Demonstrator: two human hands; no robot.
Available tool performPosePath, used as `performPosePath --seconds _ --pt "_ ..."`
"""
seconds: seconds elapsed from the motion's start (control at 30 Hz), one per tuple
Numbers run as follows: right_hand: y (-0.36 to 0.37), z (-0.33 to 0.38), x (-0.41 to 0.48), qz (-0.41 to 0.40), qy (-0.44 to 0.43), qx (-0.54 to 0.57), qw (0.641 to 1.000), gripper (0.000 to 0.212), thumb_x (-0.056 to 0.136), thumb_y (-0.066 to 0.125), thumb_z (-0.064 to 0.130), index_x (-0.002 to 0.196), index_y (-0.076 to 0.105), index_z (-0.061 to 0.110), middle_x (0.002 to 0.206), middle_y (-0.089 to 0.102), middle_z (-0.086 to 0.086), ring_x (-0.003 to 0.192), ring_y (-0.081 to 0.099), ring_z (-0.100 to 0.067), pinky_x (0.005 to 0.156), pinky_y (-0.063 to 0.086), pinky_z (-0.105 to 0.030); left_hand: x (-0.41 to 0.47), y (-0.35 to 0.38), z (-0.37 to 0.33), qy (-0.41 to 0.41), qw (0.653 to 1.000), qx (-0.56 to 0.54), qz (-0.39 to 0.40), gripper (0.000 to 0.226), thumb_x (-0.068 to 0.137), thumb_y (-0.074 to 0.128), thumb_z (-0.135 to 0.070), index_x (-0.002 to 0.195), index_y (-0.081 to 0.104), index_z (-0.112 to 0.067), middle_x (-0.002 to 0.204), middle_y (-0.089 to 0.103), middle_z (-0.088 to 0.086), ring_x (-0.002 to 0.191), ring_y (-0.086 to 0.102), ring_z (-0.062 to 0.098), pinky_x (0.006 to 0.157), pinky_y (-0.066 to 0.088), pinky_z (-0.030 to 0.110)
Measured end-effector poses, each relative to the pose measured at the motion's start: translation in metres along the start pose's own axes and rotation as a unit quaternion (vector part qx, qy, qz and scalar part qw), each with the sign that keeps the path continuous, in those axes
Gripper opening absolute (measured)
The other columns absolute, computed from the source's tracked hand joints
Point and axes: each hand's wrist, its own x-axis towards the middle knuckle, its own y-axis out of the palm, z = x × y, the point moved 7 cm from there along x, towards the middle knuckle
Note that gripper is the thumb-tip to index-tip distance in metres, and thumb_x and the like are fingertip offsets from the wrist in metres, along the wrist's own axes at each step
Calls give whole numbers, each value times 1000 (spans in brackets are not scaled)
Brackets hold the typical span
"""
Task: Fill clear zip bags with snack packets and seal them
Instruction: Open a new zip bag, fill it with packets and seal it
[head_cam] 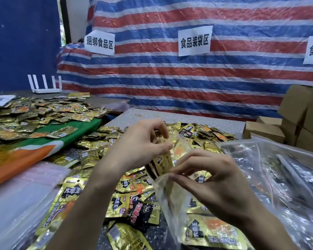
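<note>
Head view looks down over a speckled grey table (172,115) heaped with snack packets. The left hand (143,147) pinches a small stack of packets (163,162) between thumb and fingertips, held above the middle of the table. The right hand (212,179) pinches the upper lip of a clear zip bag (170,201), which hangs limp below it towards the table's near edge.

The stack's long axis is tilted, with its lower end pointing down at the bag's mouth just under the left hand's fingers. How far that end is already inside I cannot tell, because the film is so thin and wrinkled. Judging from this, the next move is a push along that axis by the left hand while the right holds the mouth apart.

The packets are flat, glossy rectangles of gold foil with black and orange print, stiff enough to keep together as a block. Loose packets (132,188) cover the table beneath both hands. A pale stack of empty bags (23,188) lies at the near left corner, and shiny filled bags (282,170) pile along the right edge, with cardboard boxes (296,112) beyond them.
</note>
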Motion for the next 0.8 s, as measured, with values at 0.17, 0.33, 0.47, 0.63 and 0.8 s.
performPosePath --seconds 0.17,0.33,0.47,0.63,0.8 --pt "-12 -5 0 -27 27 11 999 4 78 82 14 77 78 14 77 72 7 72 70 -11 63 57 -32 5 1 5 -33 987 -153 -36 21 72 85 -6 83 71 -17 68 54 2 57 52 11 54 47 28" --pt "-30 -12 0 -60 52 21 997 3 76 80 13 76 77 13 76 73 3 73 71 -13 66 58 -29 8 -27 26 -52 960 -263 -86 18 81 78 -14 96 70 -14 83 67 3 64 68 17 60 57 26" --pt "-38 -16 -1 -65 64 8 996 5 76 80 14 78 77 16 77 75 5 75 72 -11 68 59 -30 14 -44 69 -118 970 -167 -134 11 94 66 -26 100 66 -17 92 69 3 67 71 14 59 55 25" --pt "-34 -18 -1 -51 74 10 996 5 77 79 15 79 76 18 78 74 7 76 72 -12 69 59 -29 24 -32 129 -185 969 49 -155 11 89 65 -11 95 65 -20 93 67 1 88 64 22 78 56 39" --pt "-24 -15 0 -20 65 4 998 3 79 77 16 80 76 14 79 72 7 78 70 -12 71 58 -29 28 15 186 -243 944 219 -46 44 81 65 -6 117 64 -31 129 57 7 114 53 29 98 47 48"
